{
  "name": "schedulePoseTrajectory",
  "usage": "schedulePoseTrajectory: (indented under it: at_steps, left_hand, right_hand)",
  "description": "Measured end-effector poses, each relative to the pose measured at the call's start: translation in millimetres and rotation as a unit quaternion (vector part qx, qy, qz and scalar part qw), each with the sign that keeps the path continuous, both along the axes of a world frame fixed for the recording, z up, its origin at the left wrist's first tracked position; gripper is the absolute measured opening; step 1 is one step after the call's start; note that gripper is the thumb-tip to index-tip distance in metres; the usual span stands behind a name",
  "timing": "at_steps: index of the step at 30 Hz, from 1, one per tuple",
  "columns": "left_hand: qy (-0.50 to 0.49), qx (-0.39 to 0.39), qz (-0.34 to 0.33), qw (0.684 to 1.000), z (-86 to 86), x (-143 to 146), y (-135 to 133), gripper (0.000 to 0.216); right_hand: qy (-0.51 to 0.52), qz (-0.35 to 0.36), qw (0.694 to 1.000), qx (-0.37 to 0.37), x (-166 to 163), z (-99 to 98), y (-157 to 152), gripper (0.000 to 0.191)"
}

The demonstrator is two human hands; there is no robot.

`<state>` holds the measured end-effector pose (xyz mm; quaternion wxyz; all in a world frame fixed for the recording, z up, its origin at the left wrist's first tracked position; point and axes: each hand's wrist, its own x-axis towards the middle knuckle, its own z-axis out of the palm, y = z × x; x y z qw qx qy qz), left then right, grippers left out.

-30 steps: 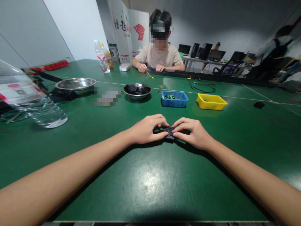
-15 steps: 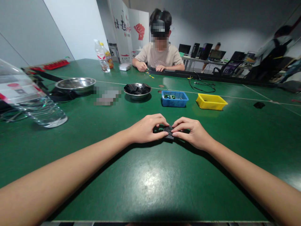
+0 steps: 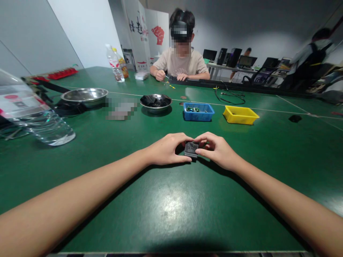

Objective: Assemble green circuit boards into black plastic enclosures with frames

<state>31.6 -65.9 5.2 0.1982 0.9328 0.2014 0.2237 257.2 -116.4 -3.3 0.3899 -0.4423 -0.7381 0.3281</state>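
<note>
A small black plastic case (image 3: 191, 148), roughly square with a recessed top, is held between my two hands just above or on the green tabletop (image 3: 171, 192). My left hand (image 3: 175, 147) grips its left side, thumb at the near edge and fingers at the far edge. From the right, my right hand (image 3: 215, 150) has its thumb on the case's near right side and its index finger at the far edge. The other fingers of the right hand curl behind, partly hidden.
Beyond my hands stand a steel bowl of black parts (image 3: 156, 103), a blue bin (image 3: 198, 112) with green circuit boards and a yellow bin (image 3: 240, 115). A large water bottle (image 3: 37, 110) leans at left by a steel basin (image 3: 85, 95). Another person (image 3: 182, 64) sits opposite.
My fingers have shifted off the top of the black case to its edges, so more of its top shows. My left thumb has slid lower along the near edge.
</note>
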Motion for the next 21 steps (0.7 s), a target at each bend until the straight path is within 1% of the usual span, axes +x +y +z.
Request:
schedulePoseTrajectory:
  at_steps: [2,3,7,10,14,16,18,20,21]
  left_hand:
    - [-0.016,0.002,0.009,1.0,-0.9,0.3,-0.7,0.053]
    - [-0.024,0.006,0.012,1.0,-1.2,0.5,-1.1,0.054]
    - [-0.049,0.027,0.012,0.998,-0.9,1.1,-3.1,0.053]
    - [-0.081,0.041,0.009,0.996,0.3,1.5,-4.9,0.052]
    - [-0.127,0.048,0.007,0.991,1.7,2.1,-7.9,0.051]
    - [-0.134,0.038,0.005,0.99,2.0,2.8,-9.6,0.051]
    - [-0.14,0.013,0.014,0.99,2.2,3.6,-11.5,0.055]
    - [-0.156,-0.037,0.035,0.987,2.3,4.7,-13.2,0.062]
    - [-0.166,-0.071,0.044,0.983,2.2,5.3,-13.8,0.062]
  right_hand:
    - [0.04,0.003,0.998,-0.053,-1.0,-2.4,1.2,0.037]
    - [0.059,0.011,0.995,-0.076,-1.4,-3.1,1.6,0.04]
    - [0.126,0.024,0.982,-0.136,-2.7,-2.4,2.4,0.044]
    - [0.164,0.023,0.974,-0.157,-4.4,0.9,1.3,0.041]
    - [0.195,0.052,0.962,-0.185,-8.1,3.6,-2.2,0.033]
    - [0.214,0.055,0.957,-0.19,-9.6,3.2,-3.8,0.034]
    - [0.225,0.047,0.956,-0.182,-10.3,2.3,-4.6,0.036]
    - [0.227,0.035,0.959,-0.167,-10.2,1.3,-4.5,0.04]
    - [0.228,0.028,0.96,-0.16,-10.0,0.9,-4.3,0.043]
